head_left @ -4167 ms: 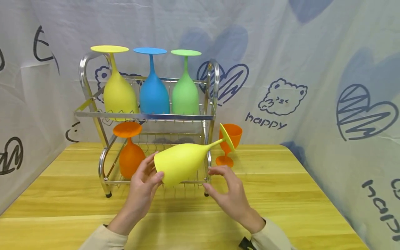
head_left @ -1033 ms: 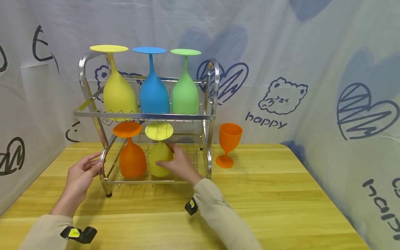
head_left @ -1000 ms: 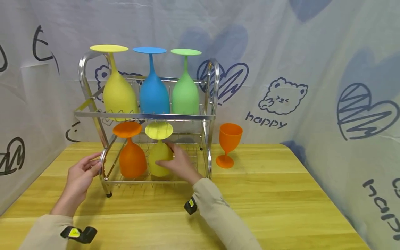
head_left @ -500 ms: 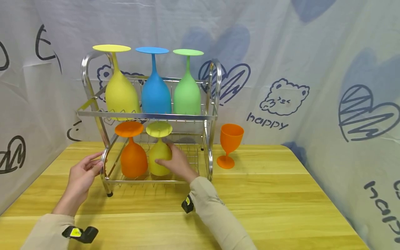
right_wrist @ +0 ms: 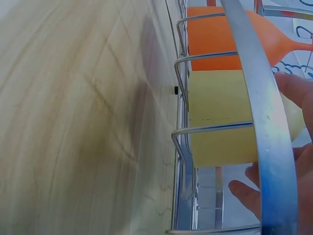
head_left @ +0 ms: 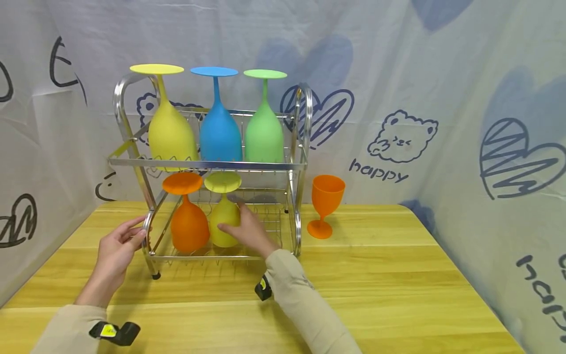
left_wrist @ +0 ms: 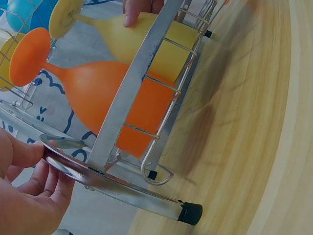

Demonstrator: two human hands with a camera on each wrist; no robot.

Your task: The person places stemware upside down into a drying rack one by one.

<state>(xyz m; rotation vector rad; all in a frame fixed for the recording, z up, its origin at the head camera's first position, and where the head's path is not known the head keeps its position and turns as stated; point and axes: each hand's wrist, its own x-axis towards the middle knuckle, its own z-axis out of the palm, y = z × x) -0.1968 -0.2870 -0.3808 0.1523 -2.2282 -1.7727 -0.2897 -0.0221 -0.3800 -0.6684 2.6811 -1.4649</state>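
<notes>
My right hand (head_left: 252, 229) reaches into the lower tier of the metal rack (head_left: 208, 163) and holds the bowl of a yellow wine glass (head_left: 223, 221), thumb on the near side. That glass stands upside down just right of an upside-down orange wine glass (head_left: 189, 227). My left hand (head_left: 116, 250) grips the rack's left front leg; in the left wrist view, thumb and fingers close round the metal tube (left_wrist: 98, 180). In the right wrist view, the rack's front bar (right_wrist: 266, 107) crosses before the yellow bowl (right_wrist: 217, 117), and some right-hand fingers pass behind this bar.
On the upper tier, a yellow glass (head_left: 170, 132), a blue glass (head_left: 220, 135) and a green glass (head_left: 264, 135) stand upside down. Right of the rack, another orange wine glass (head_left: 327, 194) stands upright on the wooden table (head_left: 398, 275). A printed cloth (head_left: 398, 64) hangs behind.
The yellow glass, earlier held tilted before the rack by the left hand, now stands inverted on the lower tier, shifted slightly left within the last second. The left hand moved to the rack's leg.
</notes>
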